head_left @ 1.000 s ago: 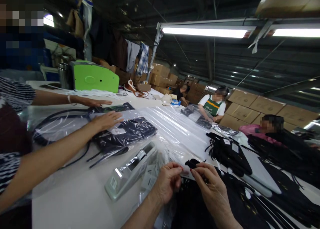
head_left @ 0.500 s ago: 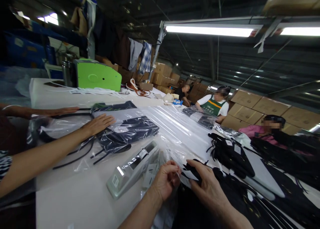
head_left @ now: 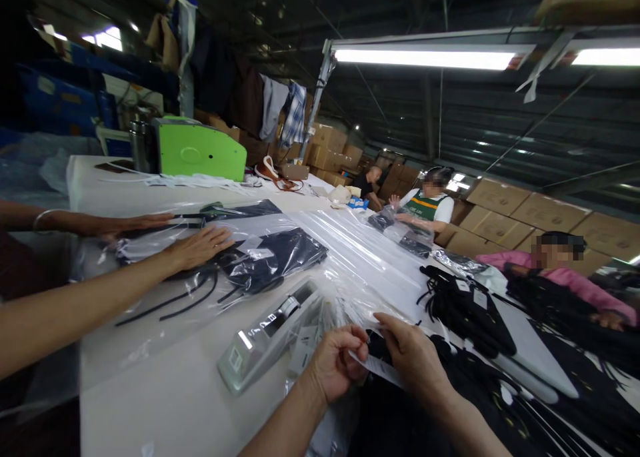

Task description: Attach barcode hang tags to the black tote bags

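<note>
Low in the middle of the head view, my left hand (head_left: 340, 362) is closed in a pinch on a white paper tag (head_left: 379, 368). My right hand (head_left: 417, 356) curls around the tag's other end, its thumb partly hidden. Beneath both hands lies black fabric (head_left: 387, 414), apparently the item the tag belongs to. Left of my hands stands a pale green tape dispenser (head_left: 265, 337) with a roll of tape. Crumpled clear plastic bags (head_left: 327, 314) lie between the dispenser and my left hand.
At left, a co-worker's two hands (head_left: 203, 244) press on a clear bag holding a dark item (head_left: 280, 257). Clear plastic sheets (head_left: 360, 244) cover the table's middle. Black bundles with straps (head_left: 465, 304) lie at right. A green machine (head_left: 203, 152) stands at the back.
The white tag has turned flatter between my hands, and my fingers have shifted slightly. The co-worker's hands at left have slid the bagged dark item a little to the right.
</note>
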### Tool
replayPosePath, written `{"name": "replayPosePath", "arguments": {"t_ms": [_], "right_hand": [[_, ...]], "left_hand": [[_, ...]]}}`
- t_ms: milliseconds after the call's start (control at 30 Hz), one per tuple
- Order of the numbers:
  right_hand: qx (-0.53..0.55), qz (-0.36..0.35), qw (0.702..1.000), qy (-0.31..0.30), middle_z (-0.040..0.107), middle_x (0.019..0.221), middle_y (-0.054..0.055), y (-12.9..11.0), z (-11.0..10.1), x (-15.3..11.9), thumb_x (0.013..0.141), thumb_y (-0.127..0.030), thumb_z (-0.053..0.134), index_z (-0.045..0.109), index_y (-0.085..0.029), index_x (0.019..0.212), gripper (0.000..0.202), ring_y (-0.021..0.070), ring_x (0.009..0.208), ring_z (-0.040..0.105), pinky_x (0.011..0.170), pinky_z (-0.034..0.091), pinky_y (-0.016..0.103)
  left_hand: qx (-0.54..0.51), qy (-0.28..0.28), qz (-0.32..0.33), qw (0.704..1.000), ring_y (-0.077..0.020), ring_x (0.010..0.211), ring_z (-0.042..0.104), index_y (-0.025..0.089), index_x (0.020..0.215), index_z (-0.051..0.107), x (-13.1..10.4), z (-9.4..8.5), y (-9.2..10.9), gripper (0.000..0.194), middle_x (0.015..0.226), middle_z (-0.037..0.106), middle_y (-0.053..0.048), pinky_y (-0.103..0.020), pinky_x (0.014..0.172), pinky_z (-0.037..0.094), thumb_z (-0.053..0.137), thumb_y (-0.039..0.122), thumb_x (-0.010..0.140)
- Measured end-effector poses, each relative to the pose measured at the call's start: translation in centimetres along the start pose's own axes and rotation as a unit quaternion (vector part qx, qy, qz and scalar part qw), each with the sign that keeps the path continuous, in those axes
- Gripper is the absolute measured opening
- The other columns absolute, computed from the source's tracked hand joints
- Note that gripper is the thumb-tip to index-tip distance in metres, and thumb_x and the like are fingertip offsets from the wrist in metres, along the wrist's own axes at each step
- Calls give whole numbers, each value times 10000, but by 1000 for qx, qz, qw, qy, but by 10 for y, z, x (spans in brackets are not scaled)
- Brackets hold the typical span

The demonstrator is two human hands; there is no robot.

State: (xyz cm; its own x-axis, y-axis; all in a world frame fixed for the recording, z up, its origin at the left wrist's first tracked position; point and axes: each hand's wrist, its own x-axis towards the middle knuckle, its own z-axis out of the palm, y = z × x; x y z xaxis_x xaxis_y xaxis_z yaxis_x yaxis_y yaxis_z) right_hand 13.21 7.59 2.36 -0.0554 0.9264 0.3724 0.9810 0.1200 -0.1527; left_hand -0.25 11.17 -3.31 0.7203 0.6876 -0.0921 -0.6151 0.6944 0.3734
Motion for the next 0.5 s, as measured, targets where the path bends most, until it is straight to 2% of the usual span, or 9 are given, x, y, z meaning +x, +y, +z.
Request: {"name": "replayPosePath", "arguments": {"t_ms": [167,400,500], "right_hand": [[-19,-6,1000,22,688,891,61,9,0,0,816,-191,357,614,-198,1001,317,217,802,634,713,458,331],[-68,-31,997,21,674,904,71,9,-3,-2,830,-171,350,625,-202,993,321,210,762,620,699,440,316],[-32,4,999,2,671,882,88,5,-6,-4,795,-170,375,645,-197,959,316,223,747,618,712,439,348]], "left_hand": [[-9,-19,10,1000,-28,281,323,88,637,589,1,-3,1,158,424,553,-10,-152,336,163,571,127,485],[-23,-65,12,998,-19,249,263,89,624,590,0,-16,16,107,391,510,25,-144,310,138,567,155,543],[-21,-82,7,996,-30,236,261,95,609,585,-1,-19,19,99,377,503,22,-147,296,140,566,173,551]]}}
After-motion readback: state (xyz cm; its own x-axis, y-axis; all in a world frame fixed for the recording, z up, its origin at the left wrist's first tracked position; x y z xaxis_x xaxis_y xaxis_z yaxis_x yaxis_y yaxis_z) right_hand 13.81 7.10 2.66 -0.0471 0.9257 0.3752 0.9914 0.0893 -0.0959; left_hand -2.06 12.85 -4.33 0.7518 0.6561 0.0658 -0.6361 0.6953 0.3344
